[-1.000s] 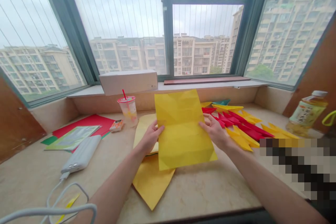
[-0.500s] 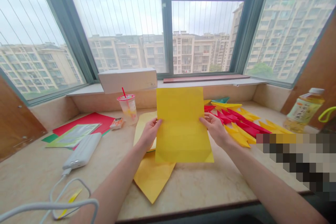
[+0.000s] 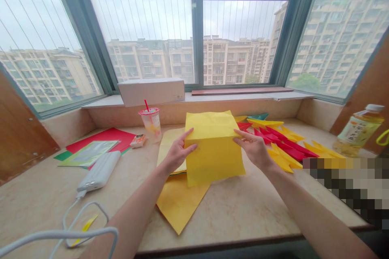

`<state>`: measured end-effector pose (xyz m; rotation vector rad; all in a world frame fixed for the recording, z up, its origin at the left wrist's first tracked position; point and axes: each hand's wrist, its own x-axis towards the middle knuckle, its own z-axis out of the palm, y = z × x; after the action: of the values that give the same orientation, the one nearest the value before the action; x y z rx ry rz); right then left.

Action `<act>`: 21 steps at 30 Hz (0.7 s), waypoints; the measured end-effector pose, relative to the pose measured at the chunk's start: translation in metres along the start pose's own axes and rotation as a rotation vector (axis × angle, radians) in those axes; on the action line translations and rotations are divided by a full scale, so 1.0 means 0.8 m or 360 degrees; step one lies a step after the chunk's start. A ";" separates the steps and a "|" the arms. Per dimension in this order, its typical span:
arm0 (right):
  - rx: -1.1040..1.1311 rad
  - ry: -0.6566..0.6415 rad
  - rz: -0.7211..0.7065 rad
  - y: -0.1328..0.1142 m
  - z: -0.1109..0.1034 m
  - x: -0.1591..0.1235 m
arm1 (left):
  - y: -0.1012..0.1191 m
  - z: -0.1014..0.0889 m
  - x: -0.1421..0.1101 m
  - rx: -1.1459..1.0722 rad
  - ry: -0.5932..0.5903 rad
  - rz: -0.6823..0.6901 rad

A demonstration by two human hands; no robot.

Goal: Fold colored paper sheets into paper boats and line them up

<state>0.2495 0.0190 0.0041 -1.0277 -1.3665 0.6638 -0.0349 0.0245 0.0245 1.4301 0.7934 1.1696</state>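
Note:
A sheet of yellow paper hangs upright in the middle of the head view, bent along a crease across its width. My left hand pinches its left edge near the crease, thumb in front. On the opposite edge my right hand grips it at about the same height. Below and behind the sheet, a darker yellow paper lies with one corner pointing toward me. Pale yellow paper lies on the counter behind my left hand, partly hidden.
Folded red paper shapes and yellow ones lie at right, near a drink bottle. At left are a plastic cup, a small orange packet, red paper, a white power bank and its cable.
The sheet was nearly flat; now its upper part tips back at the crease and its top edge sits lower. Both hands keep hold of its sides. The view has shifted slightly.

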 end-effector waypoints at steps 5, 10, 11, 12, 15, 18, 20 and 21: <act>-0.0506 0.0222 -0.0510 -0.007 -0.006 -0.005 | -0.003 0.002 0.006 0.0067 0.0270 0.0164; -0.0767 0.0369 -0.0627 -0.020 -0.006 -0.015 | 0.007 0.005 -0.001 0.0664 0.0571 0.0581; -0.0737 0.0382 -0.0654 -0.020 -0.005 -0.016 | 0.010 0.006 -0.003 0.0798 0.0621 0.0669; -0.0702 0.0395 -0.0696 -0.021 -0.005 -0.017 | 0.012 0.007 -0.005 0.0894 0.0661 0.0734; -0.0635 0.0491 -0.0820 -0.020 -0.003 -0.020 | 0.017 0.012 -0.006 0.0909 0.0755 0.0778; -0.0563 0.0621 -0.0840 -0.017 0.000 -0.022 | 0.017 0.016 -0.002 0.0671 0.0727 0.0619; -0.0514 0.0650 -0.0825 -0.014 0.004 -0.023 | 0.012 0.019 0.001 0.0547 0.0578 0.0450; -0.0504 0.0641 -0.0816 -0.013 0.007 -0.024 | 0.009 0.019 0.002 0.0515 0.0513 0.0361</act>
<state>0.2399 -0.0015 0.0037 -0.9362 -1.3188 -0.1411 -0.0208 0.0193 0.0328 1.6501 1.1046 1.5233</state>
